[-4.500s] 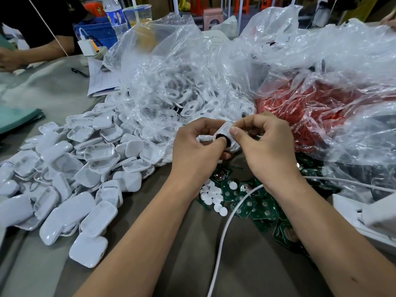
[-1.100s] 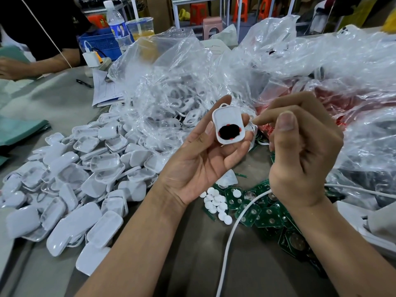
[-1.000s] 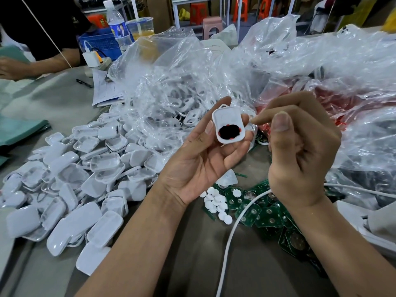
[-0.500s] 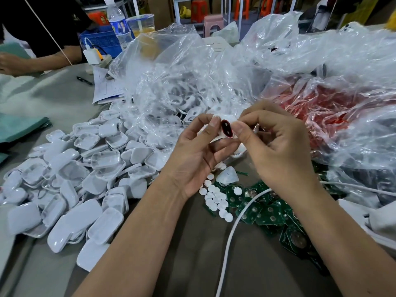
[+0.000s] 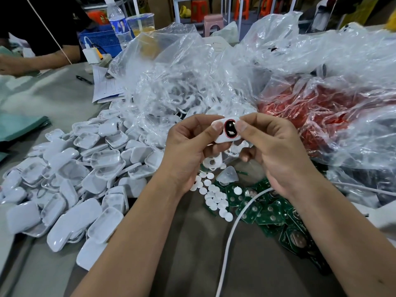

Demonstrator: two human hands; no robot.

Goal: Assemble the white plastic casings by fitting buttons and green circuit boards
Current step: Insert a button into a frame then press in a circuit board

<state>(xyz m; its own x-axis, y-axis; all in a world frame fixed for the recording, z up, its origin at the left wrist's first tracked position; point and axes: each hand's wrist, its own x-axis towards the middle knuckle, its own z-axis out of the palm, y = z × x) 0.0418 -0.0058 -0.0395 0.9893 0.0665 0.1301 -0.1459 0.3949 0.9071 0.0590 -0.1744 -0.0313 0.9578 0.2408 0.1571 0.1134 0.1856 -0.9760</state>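
Observation:
A small white casing [image 5: 218, 137] with a dark, red-rimmed button [image 5: 230, 130] in its opening is held up over the table between both hands. My left hand [image 5: 188, 146] pinches its left end with thumb and fingers. My right hand [image 5: 272, 146] pinches its right end, thumb tip at the button's edge. Below them lie several round white buttons [image 5: 214, 196] and a heap of green circuit boards [image 5: 263, 209]. A large pile of white casing halves [image 5: 70, 181] spreads over the left of the table.
A clear bag of white casings [image 5: 182, 86] and a bag of red parts [image 5: 321, 116] fill the far side. A white cable [image 5: 231, 236] runs across the boards. Papers [image 5: 105, 86], a water bottle [image 5: 117, 22] and another person's arm [image 5: 32, 61] are at far left.
The left hand first held the casing on open fingers with the right hand apart. Both hands then closed together and now pinch it at either end, button facing me.

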